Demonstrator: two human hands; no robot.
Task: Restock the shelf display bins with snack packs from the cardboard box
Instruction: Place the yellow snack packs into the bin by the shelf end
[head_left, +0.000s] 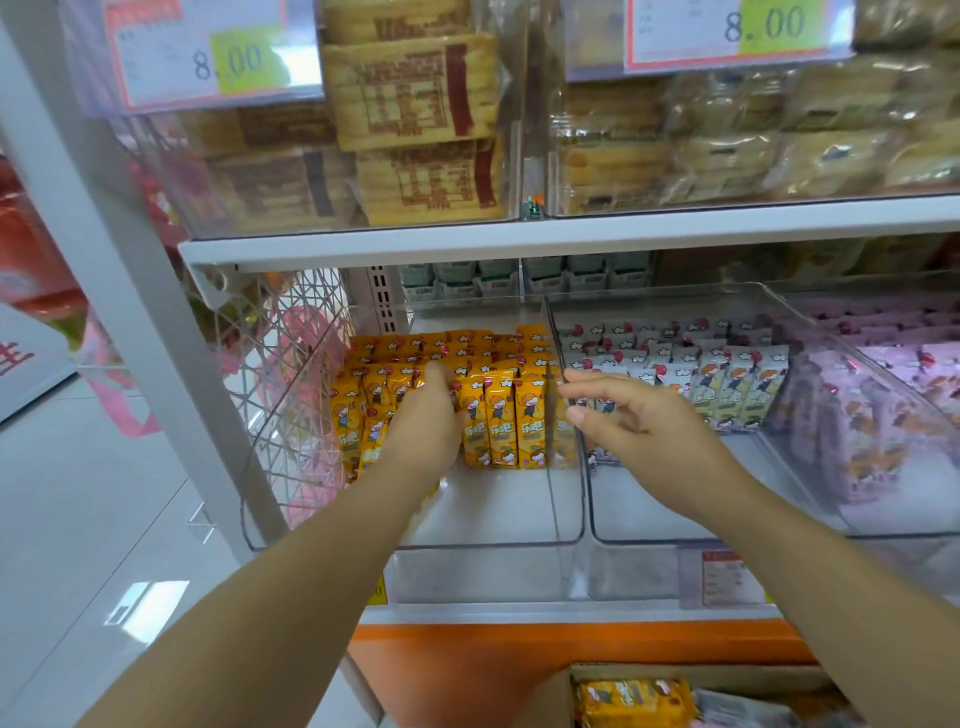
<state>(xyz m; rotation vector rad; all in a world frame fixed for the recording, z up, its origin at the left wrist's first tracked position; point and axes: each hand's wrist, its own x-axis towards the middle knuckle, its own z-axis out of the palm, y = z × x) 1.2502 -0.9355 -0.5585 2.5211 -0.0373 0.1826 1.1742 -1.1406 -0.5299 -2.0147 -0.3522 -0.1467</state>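
White shelf (571, 236), glossy floor (78, 493); tags (239, 62) are marked 8.00. Yellow snack packs (501, 415) in a clear bin (467, 545) are touched by the left hand (426, 415), grip unclear; right hand (628, 415) is loosely spread, holding nothing; cardboard box (727, 673) below.

The bottom edge cuts off the cardboard box (753, 674); yellow packs (500, 415) hide the left hand's (423, 421) fingertips.

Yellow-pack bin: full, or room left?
Partly full: yellow packs stand upright toward the back; the front floor of the clear bin is bare.
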